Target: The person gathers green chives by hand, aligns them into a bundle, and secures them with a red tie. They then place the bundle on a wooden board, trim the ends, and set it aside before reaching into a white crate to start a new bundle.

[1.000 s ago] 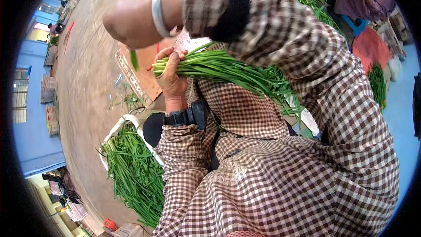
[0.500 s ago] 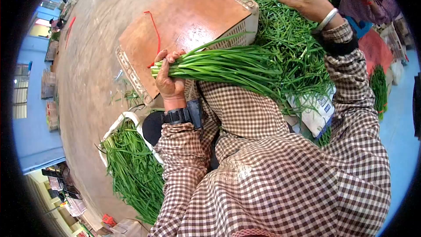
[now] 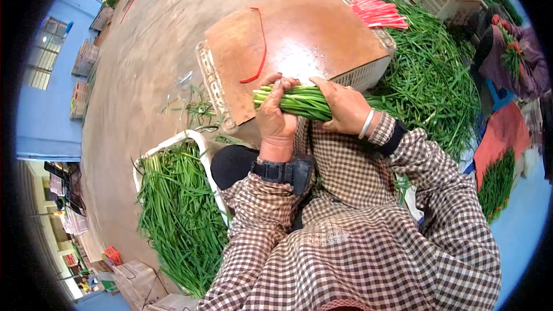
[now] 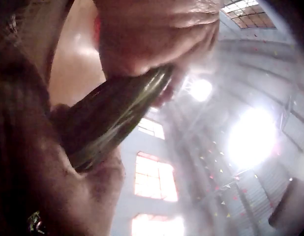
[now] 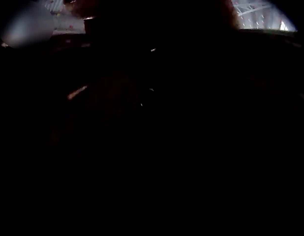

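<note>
In the head view a bunch of garlic chives (image 3: 305,102) lies sideways across the person's lap, pale cut ends to the left. The left hand (image 3: 277,116) grips it near those ends, thumb over the top. Farther along, the right hand (image 3: 348,109) is wrapped round the leafy part, its wrist wearing a white bangle (image 3: 366,123). The left wrist view shows the chives (image 4: 117,115) running between both hands. Almost everything in the right wrist view is dark. A red tie strip (image 3: 262,46) rests on the brown board (image 3: 230,40) just beyond the hands.
A bundle of red strips (image 3: 377,11) lies at the board's far right corner. Loose chives (image 3: 426,75) are heaped to the right, and more fill a white-rimmed basket (image 3: 203,138) at the left. Another person (image 3: 518,63) sits at the far right.
The right hand has swung from the upper left, over the heap on the right, then in to grip the bunch. The left hand keeps its hold; the head view has shifted.
</note>
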Demonstrator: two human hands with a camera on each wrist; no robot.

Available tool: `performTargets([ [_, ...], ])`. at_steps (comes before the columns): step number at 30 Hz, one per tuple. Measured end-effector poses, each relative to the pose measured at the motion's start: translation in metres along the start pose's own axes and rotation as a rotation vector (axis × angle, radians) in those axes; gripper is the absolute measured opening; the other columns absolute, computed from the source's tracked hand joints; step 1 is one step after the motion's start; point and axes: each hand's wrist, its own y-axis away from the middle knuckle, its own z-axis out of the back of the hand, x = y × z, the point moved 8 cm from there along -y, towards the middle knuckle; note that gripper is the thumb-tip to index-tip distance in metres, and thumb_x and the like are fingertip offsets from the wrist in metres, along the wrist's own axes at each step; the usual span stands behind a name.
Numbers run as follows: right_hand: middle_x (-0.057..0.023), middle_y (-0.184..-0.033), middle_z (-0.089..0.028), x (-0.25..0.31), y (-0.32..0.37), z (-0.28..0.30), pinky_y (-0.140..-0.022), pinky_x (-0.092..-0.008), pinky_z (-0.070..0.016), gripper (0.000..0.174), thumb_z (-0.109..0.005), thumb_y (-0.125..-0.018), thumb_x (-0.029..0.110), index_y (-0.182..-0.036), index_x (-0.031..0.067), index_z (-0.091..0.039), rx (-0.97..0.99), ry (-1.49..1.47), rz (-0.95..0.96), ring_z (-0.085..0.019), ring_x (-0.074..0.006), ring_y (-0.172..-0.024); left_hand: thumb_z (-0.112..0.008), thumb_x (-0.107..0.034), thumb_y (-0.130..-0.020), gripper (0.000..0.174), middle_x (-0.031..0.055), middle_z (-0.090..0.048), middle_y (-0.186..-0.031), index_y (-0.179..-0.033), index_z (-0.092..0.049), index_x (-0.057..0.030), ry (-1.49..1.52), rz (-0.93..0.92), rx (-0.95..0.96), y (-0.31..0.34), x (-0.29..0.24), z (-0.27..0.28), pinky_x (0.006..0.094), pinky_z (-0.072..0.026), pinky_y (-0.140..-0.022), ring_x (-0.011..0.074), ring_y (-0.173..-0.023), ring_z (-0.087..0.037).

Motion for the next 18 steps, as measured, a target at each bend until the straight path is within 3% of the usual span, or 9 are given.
performTargets([
  [3, -0.023, -0.092, -0.059, 0.0, -0.011, 0.02, -0.071, -0.0438, -0.0488, 0.061, -0.074, -0.063, 0.018, -0.111, 0.001, -0.041, 0.06, 0.084, -0.084, -0.06, -0.0382, -0.085, -0.057, -0.004, -0.086, 0.017, 0.0088, -0.057, -0.081, -0.102, -0.053, -0.0019, 0.093, 0.016, -0.033, -0.009, -0.003, -0.017, 0.0398, -0.0467, -0.086, 0.0207, -0.084, -0.056],
  [7, -0.0204, -0.075, -0.06, -0.009, -0.037, 0.062, -0.065, -0.044, -0.0485, 0.038, -0.068, -0.066, 0.012, -0.097, 0.0019, -0.048, 0.029, 0.133, -0.038, -0.061, -0.0382, -0.076, -0.06, -0.036, -0.085, 0.063, 0.0194, -0.047, -0.126, -0.133, -0.036, -0.0024, -0.1, 0.095, 0.174, -0.033, -0.018, -0.034, 0.0431, -0.0399, -0.097, 0.0301, -0.12, -0.044],
  [8, -0.0202, -0.073, -0.06, -0.013, -0.049, 0.075, -0.065, -0.0437, -0.0485, 0.034, -0.067, -0.067, 0.011, -0.095, 0.0014, -0.049, 0.039, 0.154, -0.042, -0.061, -0.0382, -0.074, -0.06, -0.036, -0.085, 0.063, 0.0194, -0.047, -0.126, -0.133, -0.036, -0.0024, -0.091, 0.085, 0.171, -0.046, -0.03, -0.025, 0.0431, -0.0399, -0.097, 0.0301, -0.12, -0.044],
  [10, -0.0202, -0.073, -0.06, -0.023, -0.067, 0.102, -0.064, -0.0431, -0.0487, 0.026, -0.064, -0.071, 0.01, -0.092, 0.001, -0.05, 0.002, 0.302, -0.061, -0.061, -0.0379, -0.073, -0.063, -0.04, -0.082, 0.073, 0.0201, -0.046, -0.129, -0.134, -0.033, 0.0011, -1.479, -0.168, -0.023, -0.069, -0.065, -0.004, 0.0457, -0.0359, -0.099, 0.0323, -0.121, -0.042],
  [11, -0.0205, -0.074, -0.06, -0.026, -0.082, 0.11, -0.064, -0.0431, -0.0488, 0.023, -0.062, -0.073, 0.009, -0.091, 0.0007, -0.05, 0.028, 0.348, -0.077, -0.061, -0.0375, -0.073, -0.062, -0.045, -0.08, 0.081, 0.0216, -0.037, -0.136, -0.135, -0.028, 0.0045, -1.821, -0.071, 0.002, -0.079, -0.063, -0.005, 0.0476, -0.0299, -0.103, 0.0349, -0.127, -0.035],
  [12, -0.0201, -0.074, -0.061, -0.018, -0.094, 0.118, -0.065, -0.0442, -0.0487, 0.022, -0.06, -0.074, 0.009, -0.091, 0.0005, -0.049, 0.007, 0.417, -0.025, -0.061, -0.0372, -0.072, -0.062, -0.045, -0.08, 0.081, 0.0216, -0.037, -0.136, -0.135, -0.028, 0.0045, -1.814, -0.075, -0.007, -0.083, -0.059, 0.001, 0.0476, -0.0299, -0.103, 0.0349, -0.127, -0.035],
  [14, -0.0204, -0.079, -0.062, -0.029, -0.124, 0.109, -0.067, -0.0438, -0.0493, 0.021, -0.058, -0.074, 0.008, -0.093, 0.0003, -0.052, 0.086, 0.547, -0.034, -0.062, -0.0361, -0.077, -0.059, -0.047, -0.081, 0.085, 0.0233, -0.028, -0.141, -0.136, -0.023, 0.0058, -2.348, 0.05, 0.214, -0.087, -0.02, 0.008, 0.0481, -0.0265, -0.105, 0.0364, -0.131, -0.027],
  [15, -0.0204, -0.079, -0.062, -0.032, -0.14, 0.102, -0.067, -0.0438, -0.0493, 0.021, -0.058, -0.074, 0.008, -0.093, 0.0003, -0.052, 0.088, 0.552, -0.021, -0.062, -0.0361, -0.077, -0.056, -0.05, -0.081, 0.087, 0.0248, -0.021, -0.143, -0.137, -0.019, 0.0051, -2.25, 0.262, 0.226, -0.085, -0.005, 0.019, 0.0476, -0.0245, -0.106, 0.0366, -0.134, -0.02],
  [18, -0.0201, -0.092, -0.063, -0.032, -0.167, 0.071, -0.073, -0.0409, -0.0507, 0.022, -0.056, -0.075, 0.007, -0.096, 0.0029, -0.06, 0.221, 0.613, -0.068, -0.062, -0.0318, -0.09, -0.051, -0.058, -0.08, 0.093, 0.0232, -0.016, -0.146, -0.138, -0.02, 0.007, -2.403, 0.232, 0.154, -0.071, 0.011, 0.004, 0.0459, -0.0247, -0.106, 0.0332, -0.136, -0.016],
])
